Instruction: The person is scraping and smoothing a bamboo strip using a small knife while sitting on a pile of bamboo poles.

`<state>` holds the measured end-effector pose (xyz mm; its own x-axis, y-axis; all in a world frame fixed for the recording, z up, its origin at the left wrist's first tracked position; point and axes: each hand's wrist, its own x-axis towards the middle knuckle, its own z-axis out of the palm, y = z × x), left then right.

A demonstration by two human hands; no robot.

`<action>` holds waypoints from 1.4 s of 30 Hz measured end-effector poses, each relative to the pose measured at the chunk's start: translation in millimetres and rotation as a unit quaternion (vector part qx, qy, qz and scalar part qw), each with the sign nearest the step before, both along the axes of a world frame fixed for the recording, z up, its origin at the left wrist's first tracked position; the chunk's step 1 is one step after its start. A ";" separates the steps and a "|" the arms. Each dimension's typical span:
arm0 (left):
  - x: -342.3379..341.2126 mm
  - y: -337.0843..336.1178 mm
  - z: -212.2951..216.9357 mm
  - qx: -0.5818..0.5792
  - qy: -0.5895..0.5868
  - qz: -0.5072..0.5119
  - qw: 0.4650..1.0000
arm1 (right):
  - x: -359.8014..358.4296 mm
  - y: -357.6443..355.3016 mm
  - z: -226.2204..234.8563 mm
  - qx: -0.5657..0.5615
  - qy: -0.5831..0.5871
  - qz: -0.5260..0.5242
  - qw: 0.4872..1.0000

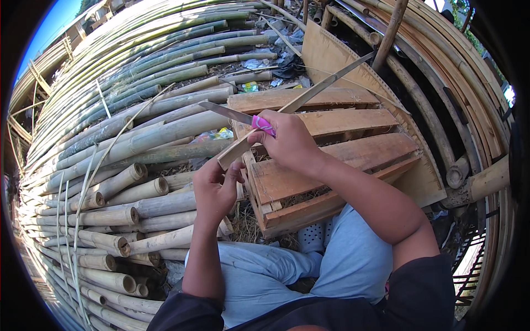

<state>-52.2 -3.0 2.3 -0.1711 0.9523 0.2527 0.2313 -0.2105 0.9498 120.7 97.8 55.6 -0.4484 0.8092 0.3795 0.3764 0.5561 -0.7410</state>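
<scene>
My right hand (290,138) is closed round a knife (227,112) with a pink patterned handle, its blade pointing to the left. A long flat bamboo strip (326,83) runs from my left hand up to the far right, passing under the knife and my right hand. My left hand (216,185) grips the near end of this strip between thumb and fingers. Beneath both hands stands a low slatted wooden crate (331,160), with thin shavings on its boards. How the knife's edge meets the strip is hidden by my right hand.
Many bamboo poles (165,118) lie stacked to the left, their cut ends facing me. Thin strips (83,198) lie across them. A plywood sheet (326,52) leans behind the crate. Long poles (441,55) and an upright post (390,36) stand at right. Plastic litter (256,63) lies behind.
</scene>
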 end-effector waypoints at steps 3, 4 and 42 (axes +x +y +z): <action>5.7 0.3 6.9 0.096 0.021 0.005 0.995 | 4.5 -3.0 9.9 0.041 -0.059 0.009 0.997; 11.1 -0.1 9.6 0.090 -0.019 0.019 0.996 | 6.9 -1.7 10.3 0.043 -0.067 0.023 0.997; 20.6 -2.2 0.4 0.131 0.171 0.075 0.974 | 108.3 120.7 -1.7 -0.115 -0.187 -0.326 0.919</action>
<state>-31.6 -5.2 2.7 -0.1655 0.8182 0.5506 0.5716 -0.3754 0.7296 229.0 218.6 53.9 0.0961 0.9920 0.0819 0.8269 -0.0338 -0.5613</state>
